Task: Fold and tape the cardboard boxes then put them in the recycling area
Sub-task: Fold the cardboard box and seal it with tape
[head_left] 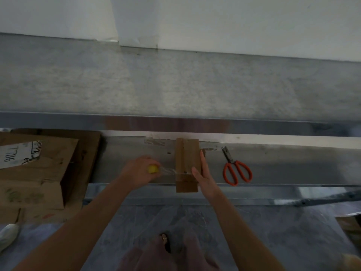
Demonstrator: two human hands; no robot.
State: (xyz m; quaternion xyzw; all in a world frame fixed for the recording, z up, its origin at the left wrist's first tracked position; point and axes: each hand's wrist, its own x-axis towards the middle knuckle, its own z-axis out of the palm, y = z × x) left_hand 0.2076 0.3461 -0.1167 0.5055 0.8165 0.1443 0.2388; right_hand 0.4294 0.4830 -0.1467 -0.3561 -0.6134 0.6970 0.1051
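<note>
Close beneath a white wall (234, 20), on the steel tabletop (293, 165), left hand (139, 170) grips tape (153, 169); right hand (204, 178), fingers straight, steadies the box (186, 157).

Tape roll (153, 169) mostly hidden inside left hand (136, 171)

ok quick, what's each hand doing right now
Left hand: closed on the tape roll.
Right hand: open, straight fingers pressing the folded cardboard.
</note>
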